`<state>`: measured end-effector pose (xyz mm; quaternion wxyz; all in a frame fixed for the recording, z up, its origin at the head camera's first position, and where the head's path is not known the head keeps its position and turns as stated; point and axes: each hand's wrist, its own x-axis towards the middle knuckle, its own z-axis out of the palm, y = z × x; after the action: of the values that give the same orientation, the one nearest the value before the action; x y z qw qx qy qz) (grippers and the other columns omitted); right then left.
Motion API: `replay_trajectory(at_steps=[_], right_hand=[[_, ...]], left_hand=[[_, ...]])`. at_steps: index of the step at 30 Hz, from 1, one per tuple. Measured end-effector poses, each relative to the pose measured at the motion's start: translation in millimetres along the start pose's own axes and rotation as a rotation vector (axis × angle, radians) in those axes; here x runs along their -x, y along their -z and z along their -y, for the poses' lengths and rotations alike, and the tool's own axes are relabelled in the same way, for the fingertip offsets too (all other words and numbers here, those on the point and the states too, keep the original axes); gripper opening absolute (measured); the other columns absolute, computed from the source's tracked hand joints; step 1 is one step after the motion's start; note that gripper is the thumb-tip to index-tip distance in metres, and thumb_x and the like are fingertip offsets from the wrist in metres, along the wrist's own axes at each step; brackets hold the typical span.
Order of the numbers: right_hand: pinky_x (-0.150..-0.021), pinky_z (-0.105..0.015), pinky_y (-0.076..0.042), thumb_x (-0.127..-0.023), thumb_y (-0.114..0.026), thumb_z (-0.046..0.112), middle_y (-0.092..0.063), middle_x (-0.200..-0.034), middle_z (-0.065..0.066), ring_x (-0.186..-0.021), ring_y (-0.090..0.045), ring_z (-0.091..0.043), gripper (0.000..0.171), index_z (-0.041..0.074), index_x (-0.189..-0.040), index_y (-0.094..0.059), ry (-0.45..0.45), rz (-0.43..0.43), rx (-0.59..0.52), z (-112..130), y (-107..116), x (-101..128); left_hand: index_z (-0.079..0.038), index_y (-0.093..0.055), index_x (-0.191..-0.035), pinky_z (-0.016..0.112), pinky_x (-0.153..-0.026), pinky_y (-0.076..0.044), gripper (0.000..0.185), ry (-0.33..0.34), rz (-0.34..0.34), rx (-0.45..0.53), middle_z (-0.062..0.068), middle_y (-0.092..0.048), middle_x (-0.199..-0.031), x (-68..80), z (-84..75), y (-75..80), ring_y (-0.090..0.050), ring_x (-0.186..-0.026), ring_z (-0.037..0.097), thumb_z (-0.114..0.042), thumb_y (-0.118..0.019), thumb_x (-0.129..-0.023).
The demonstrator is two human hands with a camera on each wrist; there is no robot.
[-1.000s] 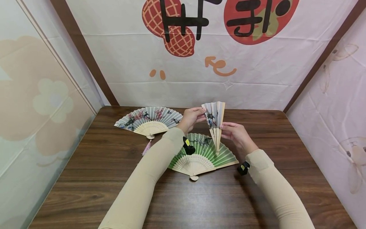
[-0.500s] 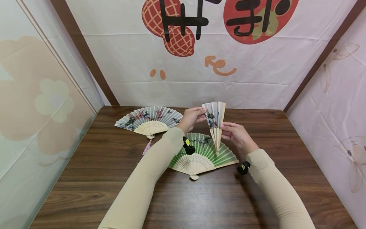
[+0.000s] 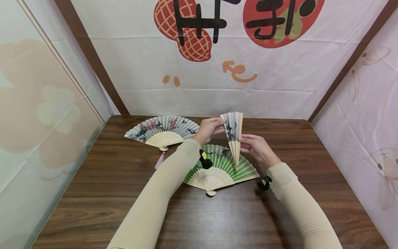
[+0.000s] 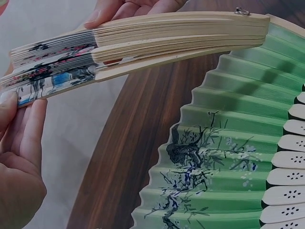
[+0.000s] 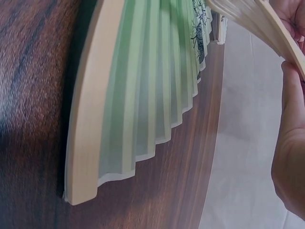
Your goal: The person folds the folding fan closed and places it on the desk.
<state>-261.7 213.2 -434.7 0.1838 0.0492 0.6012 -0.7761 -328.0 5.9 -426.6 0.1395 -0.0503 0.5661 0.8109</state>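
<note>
Both hands hold a nearly folded paper fan (image 3: 234,133) upright above the table. My left hand (image 3: 209,128) pinches its painted top edge, and in the left wrist view the fingers (image 4: 21,126) press the fan's (image 4: 143,45) leaf end. My right hand (image 3: 255,145) grips the bamboo ribs (image 5: 252,24) lower down. Beneath them a green fan (image 3: 221,169) lies spread open on the wooden table (image 3: 93,193), also shown large in the left wrist view as a green fan (image 4: 228,157) and in the right wrist view as a green fan (image 5: 143,95).
A pale blue fan (image 3: 161,130) with pink blossoms and a pink tassel (image 3: 160,160) lies spread at the back left. A printed white cloth (image 3: 202,62) hangs behind the table, with panels (image 3: 46,103) on either side.
The held fan has closed a little narrower between the hands. Nothing else has moved.
</note>
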Motion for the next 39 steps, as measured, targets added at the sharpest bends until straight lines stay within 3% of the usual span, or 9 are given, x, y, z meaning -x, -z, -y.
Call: replay_trajectory(at_steps=[12, 21, 29, 36, 39], right_hand=[[-0.074, -0.024, -0.065, -0.098, -0.061, 0.005, -0.076, -0.085, 0.003, -0.084, -0.074, -0.014, 0.02, 0.019, -0.09, -0.073, 0.004, 0.009, 0.01, -3, -1, -1], [-0.072, -0.024, -0.065, -0.099, -0.06, 0.004, -0.076, -0.083, 0.004, -0.079, -0.074, -0.012, 0.022, 0.019, -0.088, -0.072, -0.002, 0.004, 0.022, -6, -3, -2], [-0.071, -0.024, -0.065, -0.099, -0.059, 0.003, -0.076, -0.081, 0.003, -0.077, -0.074, -0.012, 0.023, 0.017, -0.087, -0.072, -0.003, -0.005, 0.027, -9, -4, -3], [-0.07, -0.023, -0.065, -0.098, -0.059, 0.002, -0.075, -0.08, 0.003, -0.076, -0.074, -0.011, 0.023, 0.017, -0.086, -0.071, 0.004, -0.023, 0.047, -12, -7, -5], [-0.07, -0.023, -0.065, -0.098, -0.06, 0.003, -0.075, -0.079, 0.003, -0.076, -0.074, -0.011, 0.021, 0.016, -0.087, -0.071, 0.003, -0.031, 0.055, -12, -7, -4]], left_hand=[[0.008, -0.063, -0.125, 0.023, -0.075, -0.065, 0.032, 0.002, 0.008, -0.004, 0.003, -0.068, -0.087, 0.8, 2.0, -0.2, -0.068, -0.072, 0.011, -0.005, -0.064, -0.096], [0.006, -0.061, -0.129, 0.025, -0.08, -0.064, 0.034, 0.03, 0.006, -0.015, 0.009, -0.069, -0.1, 0.4, 2.9, 0.8, -0.068, -0.072, 0.01, -0.006, -0.063, -0.097], [0.006, -0.061, -0.129, 0.025, -0.077, -0.065, 0.034, 0.036, 0.013, -0.015, 0.01, -0.07, -0.097, 0.6, 3.1, 0.7, -0.068, -0.071, 0.011, -0.007, -0.063, -0.097], [0.006, -0.061, -0.128, 0.025, -0.076, -0.065, 0.035, 0.03, 0.035, -0.023, 0.004, -0.068, -0.085, -0.5, 4.6, 0.9, -0.069, -0.073, 0.012, -0.01, -0.063, -0.098], [0.006, -0.062, -0.128, 0.025, -0.078, -0.065, 0.036, 0.022, 0.044, -0.036, 0.005, -0.069, -0.088, -0.5, 5.1, 1.3, -0.069, -0.075, 0.012, -0.013, -0.065, -0.097]])
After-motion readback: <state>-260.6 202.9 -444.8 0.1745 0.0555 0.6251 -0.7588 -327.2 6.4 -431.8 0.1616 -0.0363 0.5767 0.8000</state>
